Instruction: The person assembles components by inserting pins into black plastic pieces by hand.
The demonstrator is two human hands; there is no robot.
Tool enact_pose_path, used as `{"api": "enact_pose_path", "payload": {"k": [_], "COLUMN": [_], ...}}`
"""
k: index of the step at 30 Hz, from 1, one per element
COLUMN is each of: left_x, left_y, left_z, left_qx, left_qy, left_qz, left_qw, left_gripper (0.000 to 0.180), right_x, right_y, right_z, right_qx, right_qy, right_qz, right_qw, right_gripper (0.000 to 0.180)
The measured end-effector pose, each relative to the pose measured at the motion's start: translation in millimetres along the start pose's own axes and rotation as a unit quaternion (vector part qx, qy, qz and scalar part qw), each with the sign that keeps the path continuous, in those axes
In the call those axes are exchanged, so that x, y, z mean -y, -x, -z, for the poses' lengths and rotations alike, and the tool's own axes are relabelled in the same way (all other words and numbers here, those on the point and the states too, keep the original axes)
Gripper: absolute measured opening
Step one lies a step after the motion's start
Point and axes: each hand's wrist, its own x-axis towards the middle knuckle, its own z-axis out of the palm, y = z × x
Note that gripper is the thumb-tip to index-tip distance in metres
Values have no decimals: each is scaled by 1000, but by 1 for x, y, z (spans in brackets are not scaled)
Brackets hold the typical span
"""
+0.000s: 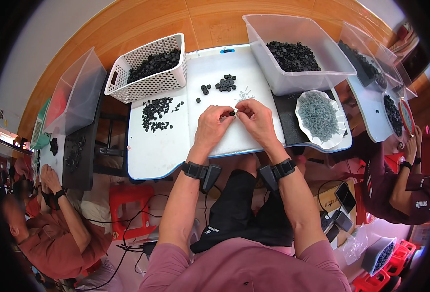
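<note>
Over the white tabletop [200, 141] both hands meet at their fingertips. My left hand [212, 125] pinches a small black round part [232, 113] between thumb and fingers. Close against it, my right hand [257, 122] is closed in a pinch; a tiny pale bit shows at its fingertips, too small to name. Just beyond the hands lie several loose silver screws [244, 93]. Farther off sits a cluster of black round knob-like parts [226, 83], with a smaller group [205, 89] to its left.
Smaller black pieces [157, 113] lie scattered at left, below a white perforated basket [144, 86] of black parts. A clear bin [297, 81] stands back right; a white dish [339, 138] of screws rests on a black mat [287, 117]. Co-workers [61, 238] sit on both sides.
</note>
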Motion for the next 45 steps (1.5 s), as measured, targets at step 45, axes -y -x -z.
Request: {"api": "enact_pose_path", "payload": {"k": [45], "left_x": [-4], "left_y": [1], "left_z": [-1], "left_qx": [4], "left_qy": [41], "left_qz": [21], "left_qw": [999], "left_gripper": [22], "right_x": [3], "right_y": [3], "right_z": [0], "right_qx": [3], "right_qy": [8], "right_qz": [21], "right_qw": [1000], "right_gripper": [17]}}
